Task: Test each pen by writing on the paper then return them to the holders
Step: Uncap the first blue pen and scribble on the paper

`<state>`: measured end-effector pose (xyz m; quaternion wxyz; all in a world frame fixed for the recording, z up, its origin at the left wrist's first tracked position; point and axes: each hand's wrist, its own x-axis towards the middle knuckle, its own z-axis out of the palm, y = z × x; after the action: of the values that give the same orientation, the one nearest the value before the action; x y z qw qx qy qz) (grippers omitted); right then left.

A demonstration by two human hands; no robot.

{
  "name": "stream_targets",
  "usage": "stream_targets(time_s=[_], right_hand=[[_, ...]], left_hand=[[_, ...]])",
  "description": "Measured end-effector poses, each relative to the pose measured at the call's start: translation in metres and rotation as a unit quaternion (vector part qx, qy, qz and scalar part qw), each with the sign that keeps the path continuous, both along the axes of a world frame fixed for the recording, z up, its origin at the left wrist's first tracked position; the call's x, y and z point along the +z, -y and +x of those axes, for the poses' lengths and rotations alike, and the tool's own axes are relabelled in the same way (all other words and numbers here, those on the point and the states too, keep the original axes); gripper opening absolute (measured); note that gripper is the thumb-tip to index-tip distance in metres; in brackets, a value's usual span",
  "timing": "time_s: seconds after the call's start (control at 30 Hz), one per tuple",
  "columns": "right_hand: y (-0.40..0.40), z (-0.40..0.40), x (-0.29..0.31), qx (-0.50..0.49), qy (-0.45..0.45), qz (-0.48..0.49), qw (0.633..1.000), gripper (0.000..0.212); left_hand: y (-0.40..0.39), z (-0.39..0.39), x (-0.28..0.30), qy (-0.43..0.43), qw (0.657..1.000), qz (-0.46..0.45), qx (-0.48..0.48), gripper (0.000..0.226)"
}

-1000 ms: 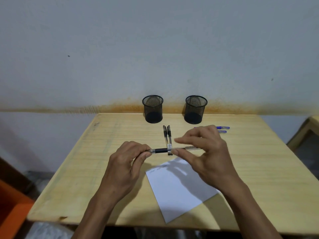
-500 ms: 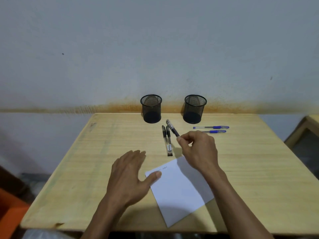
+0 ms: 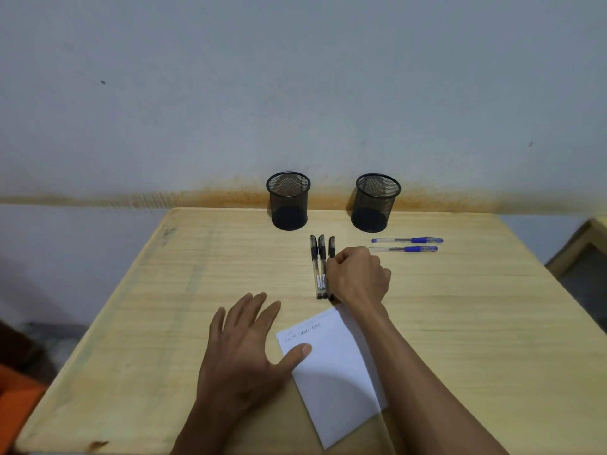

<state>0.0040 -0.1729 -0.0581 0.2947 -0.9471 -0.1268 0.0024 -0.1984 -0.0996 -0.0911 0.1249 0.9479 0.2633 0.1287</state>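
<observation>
Against a stained grey wall, the pale wooden counter (image 3: 460,316) is carrying two empty black mesh holders (image 3: 288,201), and the right hand (image 3: 358,277) is curling its grip round the third black capped pen (image 3: 331,247), beside two black pens (image 3: 318,267). It is lying lengthwise, cap toward the holders. Releasing carelessly risks rolling it into its neighbours; the left hand (image 3: 244,353) is lying flat, thumb pinning the white paper (image 3: 335,372).

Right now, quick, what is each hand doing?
Left hand: open, fingers spread flat on the table, thumb resting on the paper.
Right hand: closed around a black pen lying beside two other black pens.
</observation>
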Motion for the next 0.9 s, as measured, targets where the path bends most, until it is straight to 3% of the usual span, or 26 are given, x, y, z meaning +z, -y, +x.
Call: stream_targets(time_s=[0.27, 0.4, 0.67, 0.9], right_hand=[[0.003, 0.003, 0.002, 0.008, 0.027, -0.002, 1.0, 0.027], [0.036, 0.041, 0.006, -0.013, 0.089, -0.015, 0.996, 0.023], [0.103, 0.106, 0.006, 0.091, 0.16, -0.164, 0.969, 0.027], [0.11, 0.106, 0.005, 0.136, 0.176, -0.133, 0.966, 0.017]], left_hand=[[-0.002, 0.0, -0.006, 0.005, 1.0, 0.008, -0.009, 0.093], [-0.002, 0.0, -0.007, 0.009, 1.0, 0.007, -0.001, 0.096], [0.0, 0.0, -0.002, -0.005, 1.0, 0.003, 0.011, 0.101], [0.004, -0.002, 0.003, -0.002, 1.0, -0.008, 0.005, 0.1]])
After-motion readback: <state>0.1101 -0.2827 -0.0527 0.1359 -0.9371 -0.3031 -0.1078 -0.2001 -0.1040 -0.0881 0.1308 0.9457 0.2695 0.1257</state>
